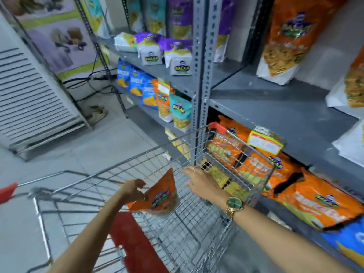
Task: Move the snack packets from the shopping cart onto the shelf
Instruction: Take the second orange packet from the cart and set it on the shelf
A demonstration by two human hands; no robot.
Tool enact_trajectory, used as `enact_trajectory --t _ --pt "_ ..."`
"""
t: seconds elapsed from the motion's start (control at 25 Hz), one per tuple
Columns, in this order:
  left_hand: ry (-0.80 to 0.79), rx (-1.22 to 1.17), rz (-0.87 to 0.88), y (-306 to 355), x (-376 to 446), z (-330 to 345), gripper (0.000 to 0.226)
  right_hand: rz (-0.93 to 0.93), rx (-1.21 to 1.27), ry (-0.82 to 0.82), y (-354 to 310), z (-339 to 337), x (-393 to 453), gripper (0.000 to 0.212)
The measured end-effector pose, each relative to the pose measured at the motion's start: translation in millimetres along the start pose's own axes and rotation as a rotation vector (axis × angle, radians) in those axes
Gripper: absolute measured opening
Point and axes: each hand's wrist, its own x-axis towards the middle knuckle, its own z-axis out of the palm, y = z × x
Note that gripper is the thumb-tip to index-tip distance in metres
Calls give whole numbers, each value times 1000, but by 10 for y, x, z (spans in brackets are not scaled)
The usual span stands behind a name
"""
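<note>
The left hand (132, 189) is pinched closed on the top edge of an orange snack packet (157, 196), thumb and fingers gathered on its upper corner, and holds it above the wire floor of the shopping cart (118, 160). The packet is a glossy orange pouch with a blue-and-yellow logo in the middle and a paler picture of the snack toward its lower end; it hangs tilted, logo side toward the camera, inside the cart basket and well apart from the shelf (275, 107).

The right hand (199, 179) is spread open and flat, fingers apart, palm down, holding nothing. It reaches over the cart's front end, just above the rim near a yellow checked packet (218, 174) lying at the front of the basket; whether the fingertips touch the wire cannot be told. A green-faced gold watch (234, 203) sits on that wrist, and a ring shows on one finger.

Counted in the cart: one orange packet in the hand, and the one yellow packet at the front. More orange shapes show through the cart's front mesh, but they blur together with the orange bags stacked on the low shelf level behind, so their number and place cannot be told. The grey middle shelf board beside the cart is mostly bare, with large orange-and-white bags standing at its back.
</note>
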Motion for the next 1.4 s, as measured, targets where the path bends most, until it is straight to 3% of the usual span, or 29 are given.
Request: enact_trajectory --t 0.12,0.24,0.52,0.6,0.72,0.84,0.92,1.0,1.12,1.24,1.4 --pt "-164 272 -67 -152 -24 149 43 -68 -51 -104 -228 146 184 66" --pt "-164 328 -113 -282 32 273 31 -121 -190 -80 -332 276 370 69" --pt "-93 402 -71 -256 188 360 28 -69 -393 11 -182 295 299 23" --pt "-64 341 -72 -206 222 348 27 -78 -387 32 -32 281 243 20" --pt "54 91 -20 -106 215 264 18 -15 -269 100 186 245 163 17" --pt "203 -422 30 100 105 87 4 87 -33 226 281 6 86 11" --pt "215 -836 84 372 -8 -37 15 118 114 343 285 -303 -27 9" --pt "206 -1064 192 721 -73 -175 24 137 283 501 239 -687 -192 9" --pt "184 -1217 383 1394 -116 -425 25 97 481 810 207 -1309 -423 16" --pt "261 -1272 518 2101 -179 -761 25 47 566 1024 229 -1911 -573 22" --pt "259 -1329 688 2964 -180 -1240 23 -69 470 1259 243 -2671 -736 12"
